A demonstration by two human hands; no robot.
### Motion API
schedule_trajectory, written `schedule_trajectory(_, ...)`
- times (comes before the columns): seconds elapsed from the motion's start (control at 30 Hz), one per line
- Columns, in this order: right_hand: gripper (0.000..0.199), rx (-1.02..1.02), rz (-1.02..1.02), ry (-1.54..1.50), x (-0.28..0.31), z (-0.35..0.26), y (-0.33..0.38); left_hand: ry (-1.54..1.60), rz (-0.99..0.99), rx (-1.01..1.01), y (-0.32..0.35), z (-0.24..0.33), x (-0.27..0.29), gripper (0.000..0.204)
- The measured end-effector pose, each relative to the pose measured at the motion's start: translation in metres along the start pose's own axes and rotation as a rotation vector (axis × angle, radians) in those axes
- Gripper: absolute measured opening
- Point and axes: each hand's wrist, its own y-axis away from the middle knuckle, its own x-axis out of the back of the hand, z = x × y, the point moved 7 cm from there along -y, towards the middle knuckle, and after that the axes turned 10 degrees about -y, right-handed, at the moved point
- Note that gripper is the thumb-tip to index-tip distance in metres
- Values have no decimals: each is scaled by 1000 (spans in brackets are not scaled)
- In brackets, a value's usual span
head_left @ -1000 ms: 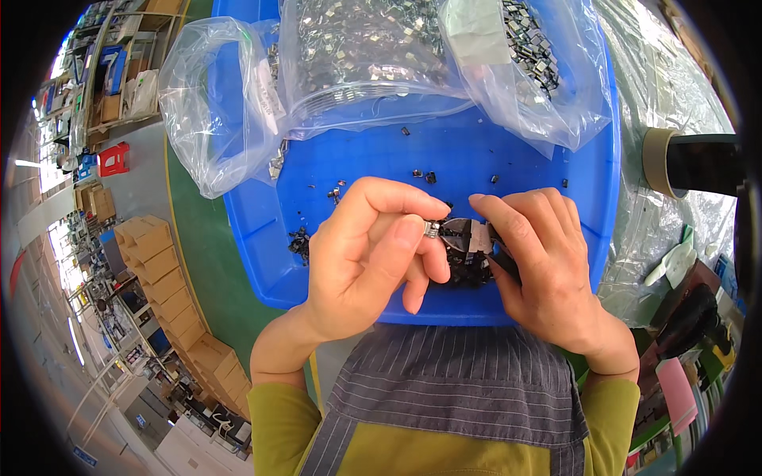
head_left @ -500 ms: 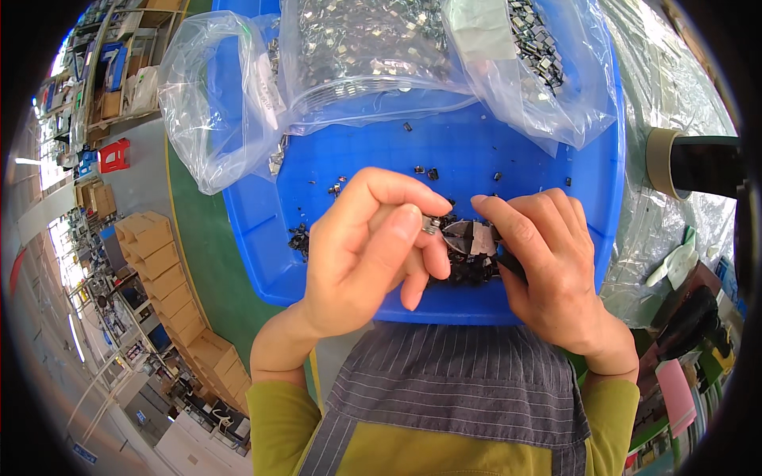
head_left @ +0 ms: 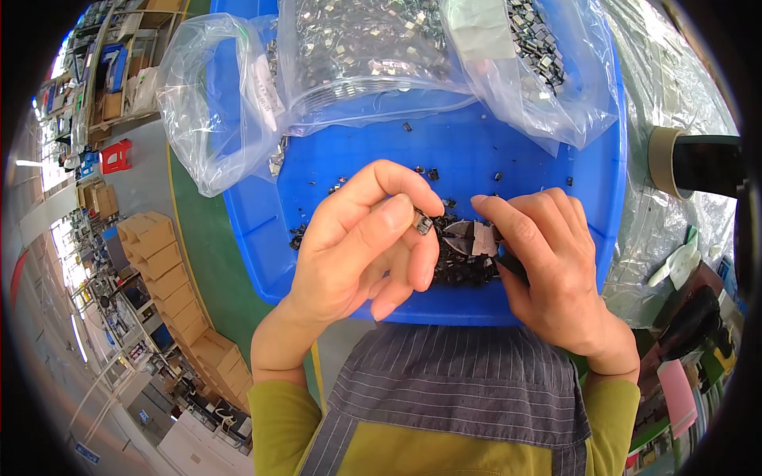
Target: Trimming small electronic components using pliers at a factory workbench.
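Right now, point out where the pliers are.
In the head view, the pliers sit right of centre, held in the right hand over the pile of small dark parts in the blue tray, their tips toward the left hand.

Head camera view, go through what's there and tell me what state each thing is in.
Left hand: pinching a small part.
Small part: held at the fingertips.
Right hand: closed around a plier-like tool.
Plier-like tool: gripped, pointing left; jaws too small to judge.
Blue bin: uncovered, holding bags and loose parts.
Loose parts: scattered, with a dark heap near the hands.
Middle clear bag: bulging with parts.
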Motion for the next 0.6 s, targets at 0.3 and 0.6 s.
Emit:
schedule_trajectory(0.3,62,-9,-1,-3,1,-1,0,-313,72,-90,5,4,0,21)
schedule_trajectory(0.6,56,-12,41,21,1,1,0,-451,87,-254,10,13,-6,17)
